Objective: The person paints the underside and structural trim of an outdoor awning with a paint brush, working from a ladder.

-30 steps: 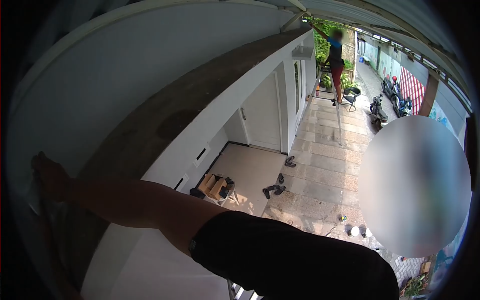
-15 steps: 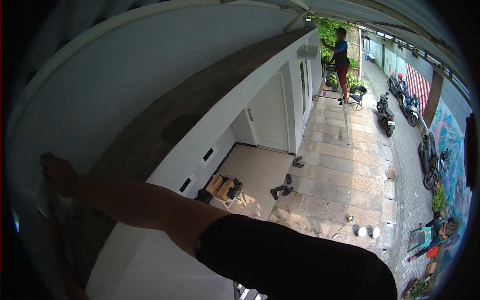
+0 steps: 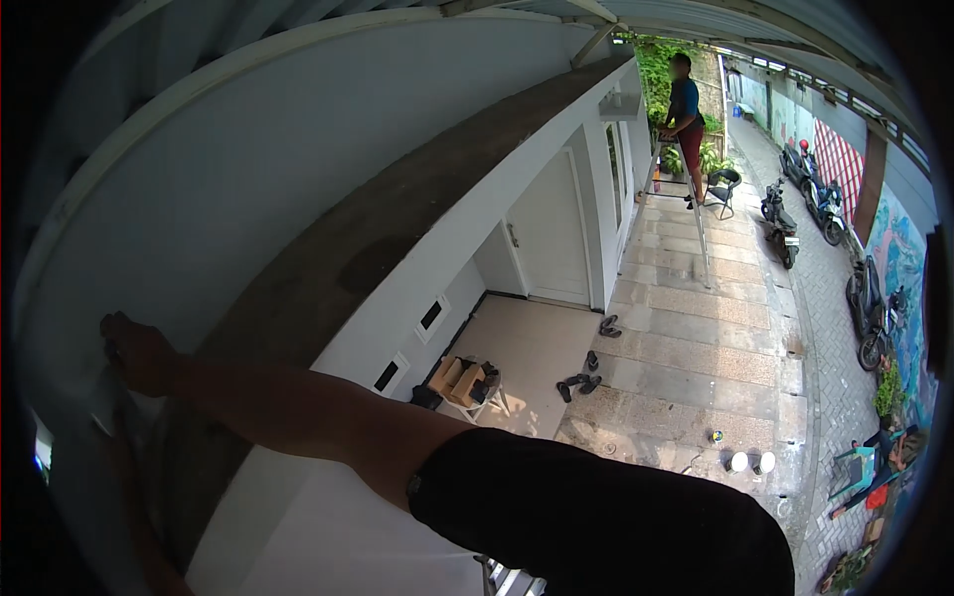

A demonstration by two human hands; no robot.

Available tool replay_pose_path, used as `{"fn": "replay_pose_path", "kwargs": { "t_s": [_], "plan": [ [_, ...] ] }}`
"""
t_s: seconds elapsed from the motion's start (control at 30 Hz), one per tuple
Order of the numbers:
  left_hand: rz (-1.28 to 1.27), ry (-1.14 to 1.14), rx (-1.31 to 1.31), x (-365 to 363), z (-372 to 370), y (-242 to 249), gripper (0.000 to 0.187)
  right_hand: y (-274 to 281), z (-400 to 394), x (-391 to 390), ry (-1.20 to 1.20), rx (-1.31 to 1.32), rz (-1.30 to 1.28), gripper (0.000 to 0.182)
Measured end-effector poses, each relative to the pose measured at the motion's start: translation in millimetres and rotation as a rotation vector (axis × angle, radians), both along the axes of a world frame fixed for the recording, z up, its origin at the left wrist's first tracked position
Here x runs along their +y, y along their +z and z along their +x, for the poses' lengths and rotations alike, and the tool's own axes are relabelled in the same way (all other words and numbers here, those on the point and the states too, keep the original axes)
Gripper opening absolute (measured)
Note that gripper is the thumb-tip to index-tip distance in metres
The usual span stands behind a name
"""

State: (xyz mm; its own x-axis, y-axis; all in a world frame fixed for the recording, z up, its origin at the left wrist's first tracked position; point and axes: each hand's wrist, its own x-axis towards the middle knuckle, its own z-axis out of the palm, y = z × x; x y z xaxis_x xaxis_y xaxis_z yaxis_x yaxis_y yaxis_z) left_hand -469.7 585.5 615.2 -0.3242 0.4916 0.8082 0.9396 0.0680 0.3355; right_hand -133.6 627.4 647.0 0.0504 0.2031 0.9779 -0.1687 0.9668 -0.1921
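Note:
My right arm, in a black sleeve, reaches across to the far left. Its hand is up against the pale wall, above the dark, stained top of a ledge. The fingers look curled, but shadow hides what they hold, if anything. Just below that hand is a small pale, shiny shape, too dim to name. My left forearm rises along the lower left edge in deep shadow. Its hand seems to be near the pale shape, with the fingers not distinguishable.
A person stands on a stepladder farther along. Another sits on a green chair. Below are a cardboard box on a stool, sandals, white buckets and motorbikes. Ladder rungs show beneath me.
The view has turned slightly, so the scene sits a little farther right. The person on the stepladder has lowered a raised arm. My right hand stays by the wall.

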Motion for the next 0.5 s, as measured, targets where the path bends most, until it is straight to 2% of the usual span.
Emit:
{"fn": "replay_pose_path", "kwargs": {
  "t_s": [0.2, 0.3, 0.43, 0.5],
  "plan": [
    [-0.087, -0.067, -0.054, -12.9, 34.1, 9.1, 0.09, 1.3, 5.8, -3.5, 0.035, -0.02, -0.013, 0.021],
    [-0.133, -0.038, -0.022, -24.9, 61.1, 12.1, 0.089, 1.3, 8.8, -5.4, 0.034, -0.049, -0.03, 0.022],
    [-0.093, 0.001, 0.022, -22.6, 57.0, 9.9, 0.087, 2.1, 8.5, -4.6, 0.047, -0.036, -0.028, 0.022],
    [-0.066, -0.145, 0.009, -21.9, 55.8, 10.1, 0.085, 2.7, 9.7, -3.7, 0.045, -0.062, -0.053, 0.022]
  ]
}}
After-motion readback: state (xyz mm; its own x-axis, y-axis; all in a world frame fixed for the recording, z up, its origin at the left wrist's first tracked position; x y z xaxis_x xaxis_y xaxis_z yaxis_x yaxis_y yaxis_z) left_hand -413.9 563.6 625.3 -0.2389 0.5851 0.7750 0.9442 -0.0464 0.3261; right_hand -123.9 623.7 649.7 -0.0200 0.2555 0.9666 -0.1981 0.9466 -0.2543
